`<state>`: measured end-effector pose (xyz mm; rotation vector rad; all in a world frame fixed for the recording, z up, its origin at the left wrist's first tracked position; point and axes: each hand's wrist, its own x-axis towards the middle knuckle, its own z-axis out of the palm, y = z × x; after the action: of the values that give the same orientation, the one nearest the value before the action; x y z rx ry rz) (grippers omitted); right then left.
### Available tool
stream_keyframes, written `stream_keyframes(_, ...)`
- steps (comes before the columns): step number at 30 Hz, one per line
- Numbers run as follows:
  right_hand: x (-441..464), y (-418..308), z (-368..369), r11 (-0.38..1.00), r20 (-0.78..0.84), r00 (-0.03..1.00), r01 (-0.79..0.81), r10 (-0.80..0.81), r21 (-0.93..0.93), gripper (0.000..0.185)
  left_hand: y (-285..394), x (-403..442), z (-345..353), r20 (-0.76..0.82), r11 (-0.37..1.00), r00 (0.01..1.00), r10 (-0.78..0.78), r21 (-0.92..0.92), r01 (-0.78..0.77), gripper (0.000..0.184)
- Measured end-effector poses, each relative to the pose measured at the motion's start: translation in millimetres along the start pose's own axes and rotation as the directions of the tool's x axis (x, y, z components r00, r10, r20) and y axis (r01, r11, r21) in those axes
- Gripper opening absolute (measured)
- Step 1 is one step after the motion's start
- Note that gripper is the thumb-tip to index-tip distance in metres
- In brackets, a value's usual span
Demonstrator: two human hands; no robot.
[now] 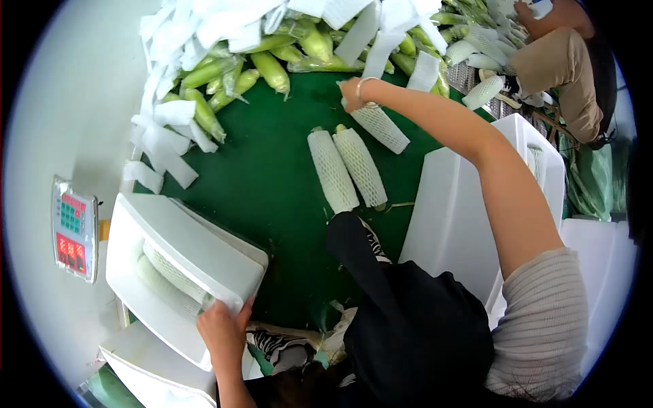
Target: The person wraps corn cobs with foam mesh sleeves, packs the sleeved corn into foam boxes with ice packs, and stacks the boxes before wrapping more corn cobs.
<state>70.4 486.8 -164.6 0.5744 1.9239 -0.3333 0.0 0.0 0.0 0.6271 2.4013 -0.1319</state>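
My left hand (223, 330) is closed on the near corner of a white foam box (231, 262), thumb along the rim. Inside that box lie long vegetables in white foam-net sleeves (173, 275), their near ends by my fingers. Farther out, my right hand (352, 94) grips the upper end of a net-sleeved vegetable (382, 128); its fingers are partly hidden. Two more net-sleeved vegetables, one on the left (332, 170) and one on the right (360, 166), lie side by side on the green surface (252, 153) below it.
Pale-green vegetables in clear film (272, 71) lie at the back under white foam strips (204, 27). A digital scale (76, 231) is at left. Another foam box (442, 211) stands right, below my right arm. A seated person's leg (558, 75) shows at upper right.
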Motion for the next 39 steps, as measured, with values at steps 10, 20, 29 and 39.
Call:
stream_keyframes(10, 31.2, 34.1, 111.0, 0.739, -0.51, 0.629, -0.158, 0.587, 0.655, 0.097, 168.3, 6.8, 26.8, -0.575, 0.521, 0.804, 0.15, -0.645, -0.559, 0.023)
stream_keyframes(20, -15.2, 79.5, 123.8, 0.737, -0.369, 0.928, 0.211, 0.056, 0.642, 0.069, 244.5, 174.8, 180.5, 0.004, 0.836, 0.991, 0.133, -0.538, -0.11, 0.083)
stream_keyframes(29, -44.7, -9.9, 127.9, -0.054, -0.192, 0.909, 0.186, -0.369, 0.981, 0.061, 221.1, 160.9, 189.8, 0.082, -0.299, 0.858, 0.506, -0.917, 0.263, 0.063)
stream_keyframes(39, -244.9, -210.7, -34.5, -0.121, -0.594, 0.275, 0.833, -0.756, 0.539, 0.048, 51.1, -16.6, -40.2, -0.485, -0.125, 0.835, -0.259, -0.84, -0.527, 0.057)
